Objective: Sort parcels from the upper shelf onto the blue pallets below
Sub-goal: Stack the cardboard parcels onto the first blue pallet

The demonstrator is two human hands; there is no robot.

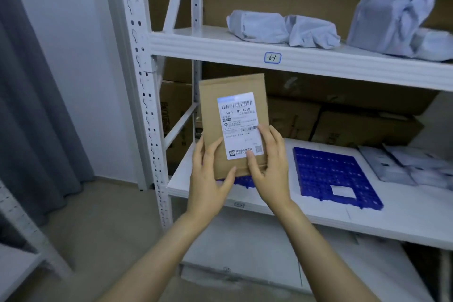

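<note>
While pinching flat brown cardboard parcel (232,105) in left hand (208,179) and right hand (272,169), probably reading white printed label (239,127); next, lower onto blue grid pallet (245,181) beneath parcel.

Dim, cool bluish indoor light, soft shadows under the white metal shelf (294,56); wide-angle bending at edges, slightly soft focus.

This is a parcel stockroom or small sorting depot. White slotted steel racking (137,56) bears a handwritten bin tag (272,58) on its upper shelf (208,43). Grey mailer bags (282,28) (some crumpled) lie there, brown cartons (362,127) are stacked behind, and blue plastic pallets (331,171) sit on the lower shelf (318,213).
</note>
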